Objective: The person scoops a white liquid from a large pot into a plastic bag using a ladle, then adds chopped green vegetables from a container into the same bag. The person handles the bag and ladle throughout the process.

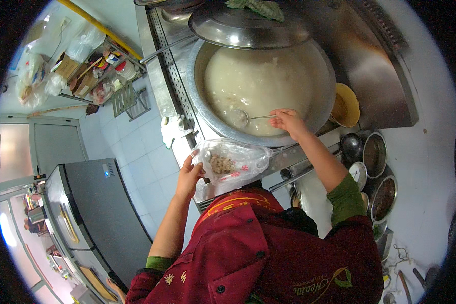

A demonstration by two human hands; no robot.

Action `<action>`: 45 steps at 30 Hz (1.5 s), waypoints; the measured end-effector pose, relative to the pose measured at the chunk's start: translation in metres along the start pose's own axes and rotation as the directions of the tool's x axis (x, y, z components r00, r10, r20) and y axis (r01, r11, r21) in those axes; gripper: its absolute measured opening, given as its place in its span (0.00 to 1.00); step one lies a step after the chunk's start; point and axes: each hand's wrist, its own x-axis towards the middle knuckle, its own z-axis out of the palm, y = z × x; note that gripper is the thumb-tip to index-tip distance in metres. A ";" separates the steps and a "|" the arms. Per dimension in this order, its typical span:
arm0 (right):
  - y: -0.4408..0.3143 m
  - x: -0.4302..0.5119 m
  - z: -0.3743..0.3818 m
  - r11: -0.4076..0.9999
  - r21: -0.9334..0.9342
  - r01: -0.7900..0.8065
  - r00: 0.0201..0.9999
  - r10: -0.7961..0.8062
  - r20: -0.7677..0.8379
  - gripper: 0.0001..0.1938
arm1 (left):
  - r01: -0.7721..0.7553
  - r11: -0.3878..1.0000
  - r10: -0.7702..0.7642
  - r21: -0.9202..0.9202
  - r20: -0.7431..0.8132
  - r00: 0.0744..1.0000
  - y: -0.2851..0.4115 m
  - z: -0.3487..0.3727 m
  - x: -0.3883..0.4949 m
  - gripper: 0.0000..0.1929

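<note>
A small metal ladle or skimmer [240, 118] hangs over the cloudy pale broth [258, 83] of a very large metal pot [200, 110]. Its thin handle is in my right hand [288, 122], above the pot's near part. My left hand [190, 176] pinches the left edge of a clear plastic bag [250, 155] with red print. Pale chopped pieces [221, 164], maybe meat, lie in the bag, which rests on the stove's front ledge against the pot. A domed metal lid [247, 32] covers the pot's far part, with a green cloth [258, 7] on its top.
White gloves [173, 128] lie on the ledge at left. A yellow basin [346, 105] stands right of the pot, with several metal bowls and pots [375, 155] nearer. A grey refrigerator [106, 212], a folding stool [129, 100] and a loaded shelf [95, 72] are at left. Another person's hand [116, 289] shows at lower left.
</note>
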 end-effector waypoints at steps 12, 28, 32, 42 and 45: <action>-0.025 0.018 -0.025 0.984 0.155 0.091 0.994 -0.099 0.045 0.14 | 0.000 1.000 0.000 0.011 -0.018 1.000 0.005 0.006 0.001 0.25; -0.008 0.070 0.016 0.991 -0.068 0.114 0.993 -0.111 0.051 0.11 | 0.016 0.999 -0.020 -0.043 -0.084 0.996 -0.001 0.002 -0.002 0.25; -0.004 0.069 0.017 0.990 0.137 0.026 0.996 -0.038 0.085 0.13 | 0.004 0.999 -0.009 -0.052 -0.086 0.996 -0.001 -0.002 -0.002 0.24; -0.028 0.055 0.019 0.963 0.263 0.050 0.981 -0.097 0.169 0.15 | 0.000 0.998 -0.003 -0.055 -0.066 0.998 -0.001 -0.006 -0.001 0.24; -0.041 0.043 0.018 0.964 0.251 0.086 0.976 -0.132 0.172 0.15 | -0.009 0.998 0.006 -0.065 -0.051 0.999 0.000 -0.005 -0.001 0.24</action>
